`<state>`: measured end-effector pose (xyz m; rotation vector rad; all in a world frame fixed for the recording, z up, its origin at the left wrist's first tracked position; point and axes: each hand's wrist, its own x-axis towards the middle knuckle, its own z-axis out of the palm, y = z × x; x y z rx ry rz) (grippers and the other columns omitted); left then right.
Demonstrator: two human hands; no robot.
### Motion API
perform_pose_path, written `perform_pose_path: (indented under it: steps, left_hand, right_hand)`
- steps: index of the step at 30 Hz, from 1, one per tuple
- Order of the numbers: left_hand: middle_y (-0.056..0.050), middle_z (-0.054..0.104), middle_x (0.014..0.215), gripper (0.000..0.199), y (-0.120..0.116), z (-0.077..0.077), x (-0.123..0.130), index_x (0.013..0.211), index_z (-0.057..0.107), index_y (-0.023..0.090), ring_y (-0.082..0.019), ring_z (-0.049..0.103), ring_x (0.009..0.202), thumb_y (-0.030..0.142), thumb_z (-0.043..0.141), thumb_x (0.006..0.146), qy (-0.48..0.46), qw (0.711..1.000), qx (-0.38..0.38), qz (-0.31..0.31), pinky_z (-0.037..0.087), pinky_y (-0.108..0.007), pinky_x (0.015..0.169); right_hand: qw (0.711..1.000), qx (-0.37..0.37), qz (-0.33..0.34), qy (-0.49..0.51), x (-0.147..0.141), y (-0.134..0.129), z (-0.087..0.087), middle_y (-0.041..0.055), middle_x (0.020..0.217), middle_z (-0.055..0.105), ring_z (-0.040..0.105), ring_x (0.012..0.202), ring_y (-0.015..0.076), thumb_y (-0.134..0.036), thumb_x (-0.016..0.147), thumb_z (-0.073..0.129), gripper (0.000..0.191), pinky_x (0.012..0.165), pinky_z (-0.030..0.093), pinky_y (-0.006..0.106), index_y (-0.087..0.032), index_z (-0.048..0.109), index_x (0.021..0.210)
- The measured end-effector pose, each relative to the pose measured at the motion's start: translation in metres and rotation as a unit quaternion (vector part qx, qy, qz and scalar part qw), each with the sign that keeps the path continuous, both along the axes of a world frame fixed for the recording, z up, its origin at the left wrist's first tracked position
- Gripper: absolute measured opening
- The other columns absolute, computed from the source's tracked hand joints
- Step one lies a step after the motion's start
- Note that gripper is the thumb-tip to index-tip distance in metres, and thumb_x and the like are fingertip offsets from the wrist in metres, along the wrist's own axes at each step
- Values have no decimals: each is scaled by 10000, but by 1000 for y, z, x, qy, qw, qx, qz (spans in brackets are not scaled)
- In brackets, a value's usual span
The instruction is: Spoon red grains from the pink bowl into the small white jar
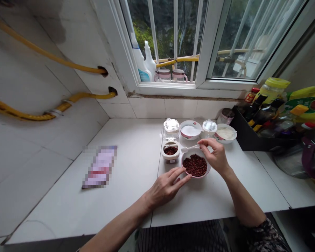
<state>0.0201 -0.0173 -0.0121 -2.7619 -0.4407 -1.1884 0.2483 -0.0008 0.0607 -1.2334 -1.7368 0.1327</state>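
A bowl [196, 177] with a pinkish outside holds many small dark red-brown dried pieces, perhaps peppercorns [195, 165]. My left hand [166, 185] grips the bowl's near left rim with its fingertips. Above the far right rim, my right hand [213, 154] pinches the handle of a small white spoon [185, 149]. The spoon's head points left, between the bowl and an open seasoning jar [170, 159] with a cream rim. The same dark pieces show inside that jar. Whether the spoon carries anything is too small to tell.
Behind stand a clear-lidded jar [170, 131], a bowl of white powder [190, 130], another lidded jar [209, 127] and a bowl of whitish contents [225, 133]. A black bottle rack [241, 131] stands right. A blurred purple packet [101, 166] lies left.
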Motion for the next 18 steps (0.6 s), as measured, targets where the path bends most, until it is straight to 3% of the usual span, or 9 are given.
perform_pose_path:
  steps: [4, 10, 15, 18]
  left_hand:
    - [-138, 601, 1190, 420, 1, -1, 0, 1266, 587, 148, -206, 603, 1127, -8, 426, 911, -1, 1000, 0, 0, 608, -352, 879]
    - [-126, 605, 1180, 413, 1, -1, 0, 1268, 582, 161, -199, 603, 1115, 5, 423, 920, -5, 1000, -1, 1, 611, -343, 867]
    - [-136, 600, 1185, 406, 1, 0, 0, 1255, 592, 149, -206, 600, 1114, 4, 426, 914, -5, 1000, -7, -3, 606, -350, 875]
    - [-139, 598, 1187, 401, 1, 0, 0, 1254, 592, 145, -209, 601, 1113, 7, 434, 912, -5, 1000, -10, -5, 603, -348, 877]
  right_hand:
    - [995, -69, 6, -77, 20, 4, 1, 29, 723, 719, 649, 730, 197, -108, 821, 533, 183, 848, 467, 369, -205, 676, 759]
    - [987, -95, 25, -125, 27, 4, 0, 36, 765, 738, 620, 691, 172, -95, 843, 519, 200, 851, 449, 364, -192, 680, 776]
    - [983, -144, 54, -104, 20, 6, -5, 26, 724, 734, 633, 709, 170, -96, 821, 535, 202, 781, 457, 322, -195, 687, 734]
    - [982, -176, 52, -52, 22, 7, -4, 28, 716, 723, 625, 682, 159, -125, 814, 523, 192, 659, 451, 273, -184, 693, 748]
